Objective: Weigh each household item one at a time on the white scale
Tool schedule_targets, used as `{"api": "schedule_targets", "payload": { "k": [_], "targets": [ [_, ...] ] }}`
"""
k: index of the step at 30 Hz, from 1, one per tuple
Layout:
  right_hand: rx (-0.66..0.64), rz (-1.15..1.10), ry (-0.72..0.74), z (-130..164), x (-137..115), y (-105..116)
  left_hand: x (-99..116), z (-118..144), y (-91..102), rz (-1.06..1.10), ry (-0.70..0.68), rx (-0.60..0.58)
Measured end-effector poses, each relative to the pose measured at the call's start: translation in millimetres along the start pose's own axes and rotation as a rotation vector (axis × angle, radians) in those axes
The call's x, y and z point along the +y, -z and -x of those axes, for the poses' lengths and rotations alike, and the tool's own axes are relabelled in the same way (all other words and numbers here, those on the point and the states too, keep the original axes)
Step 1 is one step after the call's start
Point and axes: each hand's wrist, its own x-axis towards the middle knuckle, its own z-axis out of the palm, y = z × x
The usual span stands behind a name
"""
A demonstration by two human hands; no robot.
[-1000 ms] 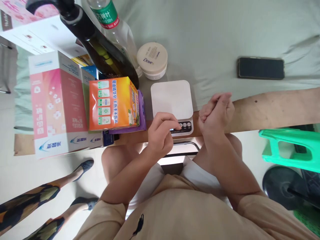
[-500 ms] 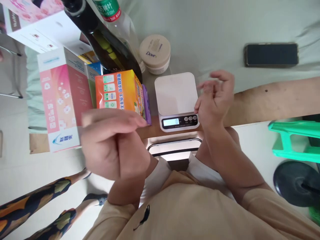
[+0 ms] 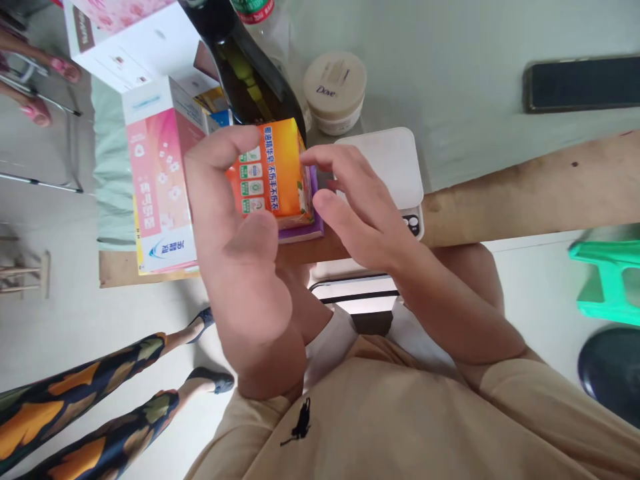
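Item: orange box [image 3: 273, 175], printed, standing just left of the white scale [image 3: 385, 163] at the near edge of the surface [image 3: 525, 193], on top of a purple box [image 3: 305, 230].

Left hand [image 3: 235, 220]: wrapped round the orange box's left side, fingers over its top, thumb low on the front; gripping.

Right hand [image 3: 357, 207]: half open, fingertips touching the orange box's right edge, in front of the scale; holding nothing else.

Step, as judged: taking up the orange box. Next move calls for a firm two-sided hold and a clean lift off the purple box.

Behind the scale: cream jar [image 3: 335, 90], dark bottle [image 3: 250, 63].
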Motion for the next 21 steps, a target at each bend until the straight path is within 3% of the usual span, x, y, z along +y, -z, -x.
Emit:
{"api": "schedule_targets", "payload": {
  "k": [2, 5, 7, 12, 15, 18, 21],
  "targets": [
    [-0.03, -0.216, -0.053, 0.5, 6.4, -4.3, 1.2, 2.0, -0.1, 0.0, 0.026, -0.049],
    [-0.071, -0.625, -0.1, -4.6, 19.5, 1.4, -0.2, 3.0, 3.7, -0.122, -0.043, -0.049],
    [-0.066, -0.745, -0.128, -9.7, 26.5, 8.7, 0.3, 3.2, 4.7, -0.153, -0.053, -0.029],
    [-0.011, -0.712, -0.324, -16.7, 33.3, 14.3, 1.5, -0.8, 1.3, -0.082, -0.027, 0.038],
    [0.011, -0.726, -0.29, -14.7, 35.1, 9.6, -8.1, -5.2, 3.6, -0.053, -0.097, 0.042],
    [0.015, -0.8, -0.268, -12.0, 36.0, 5.3, -19.4, -6.3, 7.7, -0.125, -0.089, -0.026],
    [-0.005, -0.822, -0.322, -11.7, 35.4, 1.8, -22.5, -3.4, 8.0, -0.124, -0.049, -0.022]
  ]
}}
